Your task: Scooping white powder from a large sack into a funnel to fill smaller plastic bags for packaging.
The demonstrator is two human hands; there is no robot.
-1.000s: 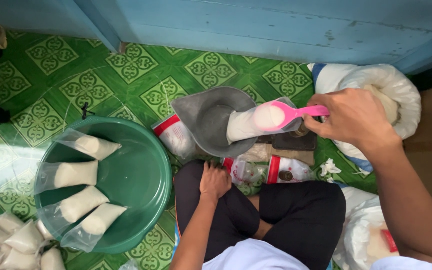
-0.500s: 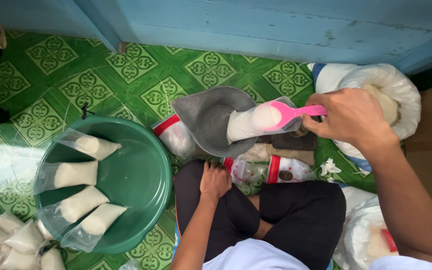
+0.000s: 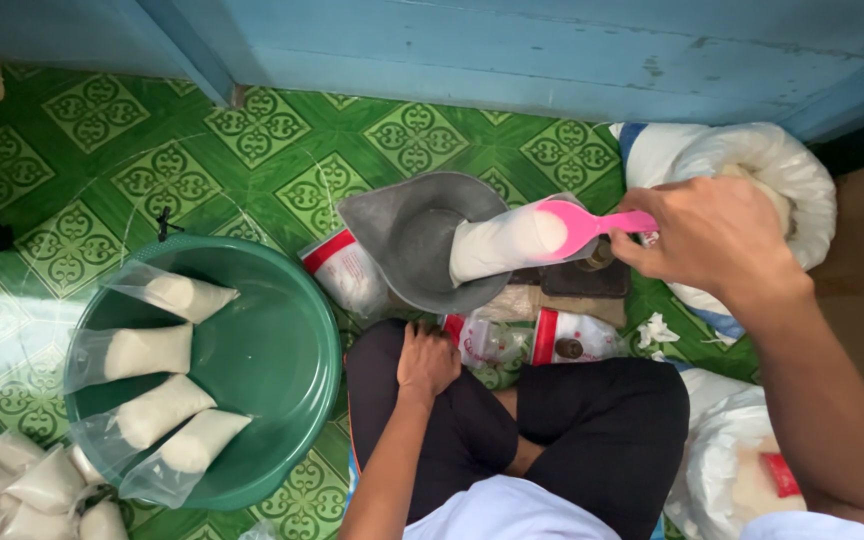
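Pink plastic marks the scoop (image 3: pixel 580 226), which is pinched by its handle in the right hand (image 3: pixel 714 238) and held level over the mouth of a small clear bag (image 3: pixel 504 243). The bag is already packed with a white granular stuff, probably rice or sugar, and it lies tilted in a grey metal scale pan (image 3: pixel 414 245), so that its open end faces the scoop and nothing is spilled while it is topped up. The right hand is closed on the scoop handle, fingers curled round it.

The left hand (image 3: pixel 428 360) is laid flat and relaxed on the knee of the black trousers (image 3: pixel 592 440); nothing is held in it, and it seems to be used only as a prop for the seated posture.

Just behind the right hand a large white sack (image 3: pixel 752 160) stands open, placed within easy reach so that the scoop can be dipped without shifting the body. Beside the pan, red-and-white printed packets (image 3: pixel 344 268) lie on the green patterned floor (image 3: pixel 252 130).

To the left a green plastic basin (image 3: pixel 282 360) has been set close by the knee; four filled bags (image 3: pixel 157 350) are lined up in it with their loose tops pointing outward. More filled bags (image 3: pixel 22 490) are heaped on the floor at the lower left corner, apart from the basin. A blue painted wall (image 3: pixel 512 50) closes the scene at the top.
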